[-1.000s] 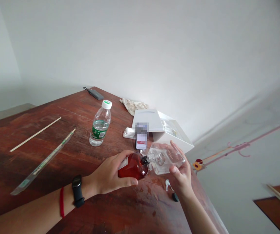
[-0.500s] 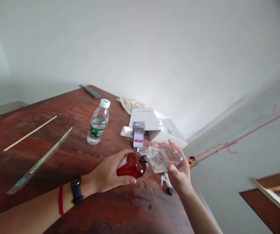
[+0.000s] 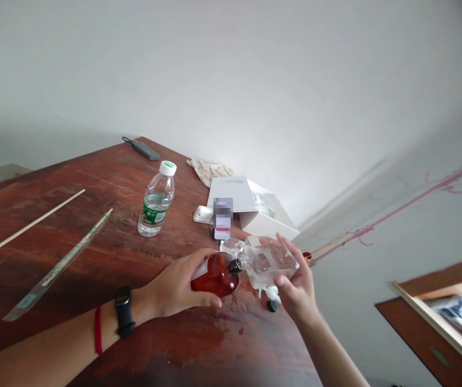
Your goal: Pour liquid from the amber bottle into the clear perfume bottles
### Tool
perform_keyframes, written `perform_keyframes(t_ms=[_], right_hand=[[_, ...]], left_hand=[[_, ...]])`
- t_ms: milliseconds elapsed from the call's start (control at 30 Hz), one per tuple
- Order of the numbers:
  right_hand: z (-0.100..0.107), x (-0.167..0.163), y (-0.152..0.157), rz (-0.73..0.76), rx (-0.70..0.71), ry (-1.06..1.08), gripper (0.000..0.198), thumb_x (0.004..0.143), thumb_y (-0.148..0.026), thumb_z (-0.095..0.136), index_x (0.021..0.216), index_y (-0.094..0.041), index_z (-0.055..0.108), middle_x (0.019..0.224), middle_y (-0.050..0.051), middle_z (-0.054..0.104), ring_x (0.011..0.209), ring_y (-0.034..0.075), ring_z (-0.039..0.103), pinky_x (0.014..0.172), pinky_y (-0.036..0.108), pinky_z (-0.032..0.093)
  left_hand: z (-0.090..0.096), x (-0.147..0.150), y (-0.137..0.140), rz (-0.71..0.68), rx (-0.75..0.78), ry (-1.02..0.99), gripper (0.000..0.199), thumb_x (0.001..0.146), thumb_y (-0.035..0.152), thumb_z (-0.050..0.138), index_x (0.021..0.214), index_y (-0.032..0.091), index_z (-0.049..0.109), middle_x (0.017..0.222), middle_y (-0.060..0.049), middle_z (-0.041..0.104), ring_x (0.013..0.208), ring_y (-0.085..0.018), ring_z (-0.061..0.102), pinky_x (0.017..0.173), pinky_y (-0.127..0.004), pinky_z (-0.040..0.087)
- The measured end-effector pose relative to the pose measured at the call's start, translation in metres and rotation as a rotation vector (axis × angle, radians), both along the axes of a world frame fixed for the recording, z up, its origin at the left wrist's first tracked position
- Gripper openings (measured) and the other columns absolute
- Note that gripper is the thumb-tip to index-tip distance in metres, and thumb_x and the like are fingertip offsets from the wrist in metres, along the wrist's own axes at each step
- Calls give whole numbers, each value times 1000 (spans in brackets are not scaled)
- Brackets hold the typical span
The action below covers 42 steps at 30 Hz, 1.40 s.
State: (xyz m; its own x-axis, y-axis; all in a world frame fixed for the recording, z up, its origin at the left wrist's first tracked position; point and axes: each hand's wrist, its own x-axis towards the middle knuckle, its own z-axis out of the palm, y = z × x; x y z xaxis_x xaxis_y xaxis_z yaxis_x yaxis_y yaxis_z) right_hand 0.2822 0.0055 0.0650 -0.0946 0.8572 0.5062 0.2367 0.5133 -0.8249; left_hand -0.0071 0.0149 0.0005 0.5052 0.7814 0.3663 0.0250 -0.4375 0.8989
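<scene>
I record the left hand (image 3: 178, 282) wrapped around a red bottle (image 3: 217, 278) and the right hand (image 3: 300, 287) gripping a clear bottle (image 3: 269, 262), both tilted neck to neck above the table (image 3: 199, 349) near its right edge, apparently so the mouths line up; contact I cannot confirm. A black cap (image 3: 272, 306) lies toward that edge, presumably leaving both hands free.

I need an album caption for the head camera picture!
Neck to neck: left hand holds a reddish bottle, right hand a clear bottle.
</scene>
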Motion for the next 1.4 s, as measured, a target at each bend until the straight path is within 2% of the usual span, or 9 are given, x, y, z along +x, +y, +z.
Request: perform_keyframes(t_ms=[200, 433, 733, 1033, 1400], right_hand=[[8, -1, -4, -29, -5, -40, 77, 75, -58, 89, 142, -30, 63, 131, 13, 75, 119, 37, 72, 99, 56, 60], [16, -4, -6, 14, -7, -41, 77, 74, -53, 92, 142, -29, 64, 134, 13, 74, 121, 35, 71, 100, 50, 60], [28, -6, -10, 1, -6, -74, 73, 73, -52, 93, 138, -31, 67, 131, 11, 75, 117, 34, 73, 99, 50, 60], [44, -12, -13, 27, 21, -134, 74, 72, -49, 94, 139, -32, 67, 129, 10, 77, 114, 32, 75, 98, 49, 62], [56, -18, -14, 34, 46, -188, 73, 71, -53, 94, 136, -31, 69, 123, 11, 78, 113, 33, 74, 97, 49, 63]], left_hand=[[-1, 0, -1, -14, -2, -15, 84, 80, 59, 89, 146, 25, 50, 141, -12, 68, 125, -35, 67, 107, -43, 51], [-1, 1, -2, -24, 8, -43, 85, 81, 61, 87, 147, 23, 49, 144, -14, 66, 129, -35, 64, 113, -46, 47], [-4, 3, -1, -45, 1, -66, 89, 80, 60, 88, 150, 23, 47, 147, -15, 64, 134, -36, 62, 115, -46, 47], [-2, 2, -1, -22, 20, -49, 86, 79, 62, 88, 147, 25, 51, 143, -13, 67, 129, -35, 65, 113, -46, 47], [-3, 3, -1, -30, 14, -73, 89, 79, 63, 87, 149, 24, 49, 144, -14, 66, 130, -36, 64, 115, -48, 46]])
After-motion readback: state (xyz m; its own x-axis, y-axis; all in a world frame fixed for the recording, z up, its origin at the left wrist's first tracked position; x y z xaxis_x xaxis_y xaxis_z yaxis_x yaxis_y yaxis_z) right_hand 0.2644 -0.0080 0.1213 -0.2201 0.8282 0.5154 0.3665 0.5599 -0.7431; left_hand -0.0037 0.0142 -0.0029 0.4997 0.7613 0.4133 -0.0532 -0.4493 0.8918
